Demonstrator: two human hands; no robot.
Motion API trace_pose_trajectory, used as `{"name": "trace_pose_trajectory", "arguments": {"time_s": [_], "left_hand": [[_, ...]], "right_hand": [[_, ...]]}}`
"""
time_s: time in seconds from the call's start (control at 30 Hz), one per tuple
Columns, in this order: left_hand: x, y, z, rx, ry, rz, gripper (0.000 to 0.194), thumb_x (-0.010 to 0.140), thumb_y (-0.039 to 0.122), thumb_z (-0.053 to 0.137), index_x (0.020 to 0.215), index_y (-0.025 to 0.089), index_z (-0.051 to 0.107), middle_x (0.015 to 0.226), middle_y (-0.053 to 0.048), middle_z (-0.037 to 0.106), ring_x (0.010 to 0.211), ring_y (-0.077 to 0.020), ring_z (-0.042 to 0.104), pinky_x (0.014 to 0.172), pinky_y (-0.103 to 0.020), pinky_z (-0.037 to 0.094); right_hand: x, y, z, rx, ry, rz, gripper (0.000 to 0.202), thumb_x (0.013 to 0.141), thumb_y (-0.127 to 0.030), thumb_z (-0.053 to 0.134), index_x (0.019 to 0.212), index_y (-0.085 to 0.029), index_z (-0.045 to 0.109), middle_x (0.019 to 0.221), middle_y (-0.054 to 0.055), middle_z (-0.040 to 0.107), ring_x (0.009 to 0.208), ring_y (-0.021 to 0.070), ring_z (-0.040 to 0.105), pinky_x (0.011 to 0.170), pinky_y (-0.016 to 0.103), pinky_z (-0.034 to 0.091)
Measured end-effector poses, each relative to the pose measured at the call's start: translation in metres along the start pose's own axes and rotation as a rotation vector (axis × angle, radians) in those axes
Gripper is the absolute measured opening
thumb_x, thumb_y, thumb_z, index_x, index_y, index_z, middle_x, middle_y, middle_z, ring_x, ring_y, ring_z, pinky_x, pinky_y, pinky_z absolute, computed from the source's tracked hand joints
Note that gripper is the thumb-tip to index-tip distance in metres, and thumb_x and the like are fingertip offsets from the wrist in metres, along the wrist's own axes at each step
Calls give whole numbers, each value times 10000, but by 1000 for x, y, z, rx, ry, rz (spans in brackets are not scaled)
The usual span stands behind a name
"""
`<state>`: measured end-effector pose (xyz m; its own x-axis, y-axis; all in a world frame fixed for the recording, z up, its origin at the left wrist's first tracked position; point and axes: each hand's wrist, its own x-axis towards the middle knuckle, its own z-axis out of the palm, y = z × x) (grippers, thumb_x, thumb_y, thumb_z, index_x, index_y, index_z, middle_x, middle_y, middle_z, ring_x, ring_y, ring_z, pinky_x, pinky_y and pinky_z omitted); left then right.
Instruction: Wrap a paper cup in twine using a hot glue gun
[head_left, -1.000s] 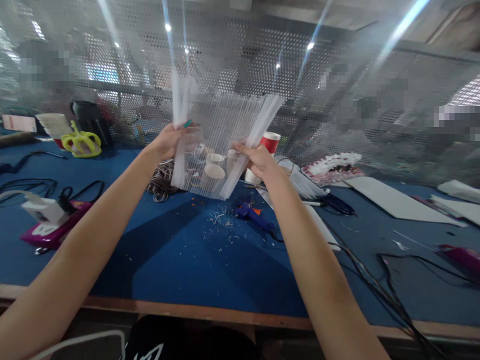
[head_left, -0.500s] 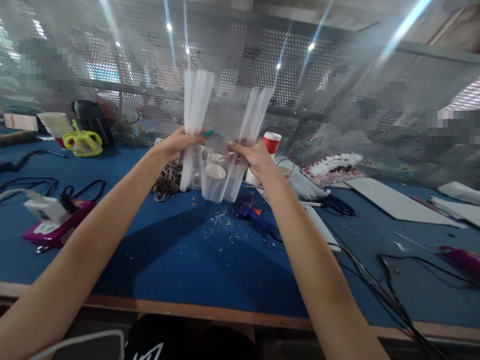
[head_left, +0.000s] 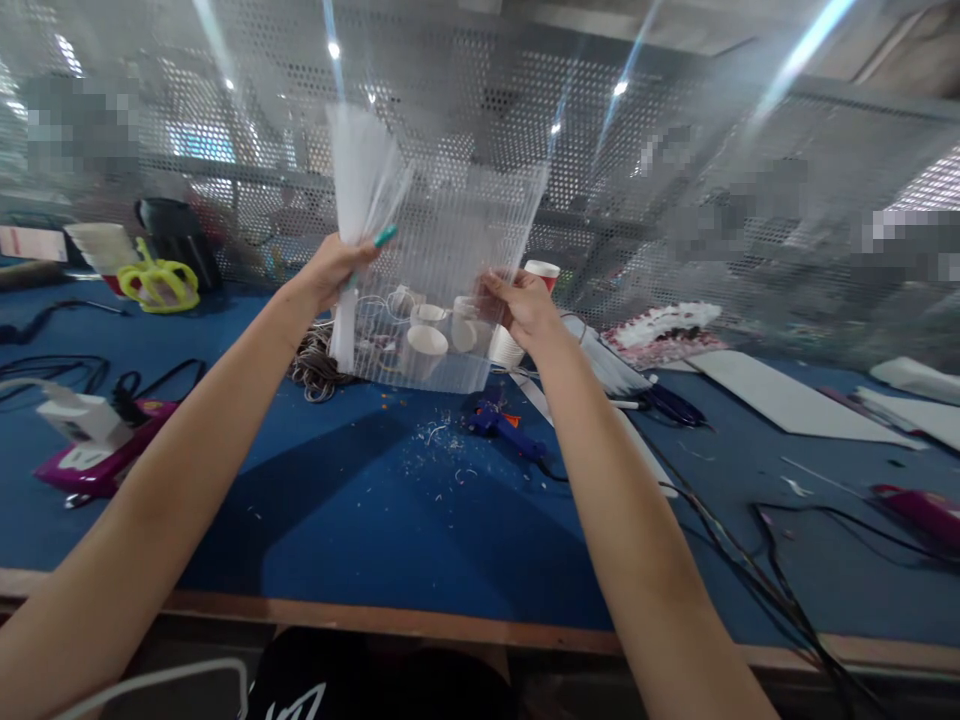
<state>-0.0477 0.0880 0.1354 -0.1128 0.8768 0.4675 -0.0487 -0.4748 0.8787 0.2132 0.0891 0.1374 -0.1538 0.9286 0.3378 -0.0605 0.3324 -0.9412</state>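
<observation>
Held upright in front of me is a translucent white pleated sheet (head_left: 450, 225), spread wide enough that cups show through it. My left hand (head_left: 337, 268) is closed around its bunched folds at the left side. A small teal thing (head_left: 385, 236) sticks out by the left thumb; its kind is unclear. Near the right edge, my right hand (head_left: 521, 298) pinches the sheet between thumb and fingers. Below on the blue tabletop (head_left: 420, 550) lies a dark blue glue gun (head_left: 506, 428) with an orange part, beside scattered white scraps (head_left: 439, 440).
Behind the sheet stand white cups (head_left: 427, 342) and a brown cord bundle (head_left: 319, 365). On the left are a magenta power strip (head_left: 86, 475), a yellow holder (head_left: 159, 285) and a black jug (head_left: 176, 240). White boards (head_left: 795, 395) and cables (head_left: 750, 570) lie right.
My left hand has moved left and slightly up, and my right hand slightly right. The pleated sheet between them has opened out wider and flatter, with the right-hand folds unfolded.
</observation>
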Motion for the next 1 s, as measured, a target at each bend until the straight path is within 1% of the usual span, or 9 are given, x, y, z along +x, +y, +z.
{"name": "trace_pose_trajectory", "arguments": {"time_s": [0.03, 0.1, 0.2, 0.3, 0.37, 0.5, 0.63, 0.83, 1.0], "left_hand": [[-2, 1, 0, -10, -2, -43, 244, 655, 234, 866, 731, 157, 647, 611, 10, 561, 619, -144, 593, 644, -300, 514], [-4, 1, 2, -47, 35, -95, 193, 659, 136, 836, 726, 158, 657, 644, 8, 602, 646, -133, 585, 651, -297, 510], [-3, 0, 3, -118, 146, -88, 148, 764, 98, 748, 733, 177, 627, 672, 27, 644, 720, -127, 582, 698, -298, 509], [1, -3, 1, -129, 211, -48, 186, 833, 42, 676, 763, 185, 579, 681, 62, 651, 766, -96, 570, 765, -270, 500], [2, -3, -2, -112, 223, -28, 182, 873, 52, 649, 788, 191, 565, 671, 80, 645, 749, -77, 556, 760, -252, 490], [-1, -1, -6, -36, 229, -57, 184, 926, 175, 631, 769, 201, 540, 603, 77, 615, 572, -72, 505, 589, -266, 466], [-6, 5, -8, 6, 213, -55, 169, 919, 149, 621, 761, 168, 564, 639, 38, 649, 472, -67, 518, 527, -292, 486], [-12, 15, -12, 9, 205, -43, 181, 930, 111, 560, 761, 170, 585, 613, 55, 664, 514, -80, 579, 560, -289, 528], [-12, 18, -16, 31, 225, -86, 187, 888, 139, 610, 718, 215, 592, 601, 88, 667, 602, -84, 558, 583, -272, 524]], "right_hand": [[0, 0, 1, 6, -3, 5, 386, 578, -445, 908, 716, -218, 627, 730, -2, 719, 701, 200, 737, 758, 415, 639], [-1, 1, 0, 21, -1, 4, 391, 565, -430, 916, 707, -217, 621, 690, -15, 707, 675, 194, 734, 742, 402, 642], [1, 2, -3, 18, 40, 0, 377, 583, -425, 909, 737, -221, 632, 706, -16, 724, 678, 192, 740, 730, 387, 642], [2, 3, -6, 3, 83, 10, 320, 617, -371, 897, 744, -215, 647, 727, -10, 743, 696, 187, 745, 739, 378, 643], [2, 3, -6, 24, 86, -1, 280, 630, -313, 890, 722, -208, 647, 724, -10, 748, 707, 188, 750, 746, 379, 647], [-2, 0, -2, 64, 63, -17, 225, 659, -234, 864, 757, -203, 664, 761, -10, 769, 690, 201, 760, 718, 392, 659], [-4, -1, 0, 18, 58, -31, 185, 732, -232, 819, 862, -205, 689, 848, 2, 792, 651, 188, 755, 700, 385, 663], [-4, -3, -3, -15, 74, 11, 72, 883, -219, 679, 937, -188, 716, 980, 41, 796, 649, 185, 761, 700, 389, 657], [-6, -4, -3, -73, 34, 56, 125, 933, -251, 626, 933, -183, 732, 1032, 66, 789, 621, 163, 758, 640, 326, 643]]}}
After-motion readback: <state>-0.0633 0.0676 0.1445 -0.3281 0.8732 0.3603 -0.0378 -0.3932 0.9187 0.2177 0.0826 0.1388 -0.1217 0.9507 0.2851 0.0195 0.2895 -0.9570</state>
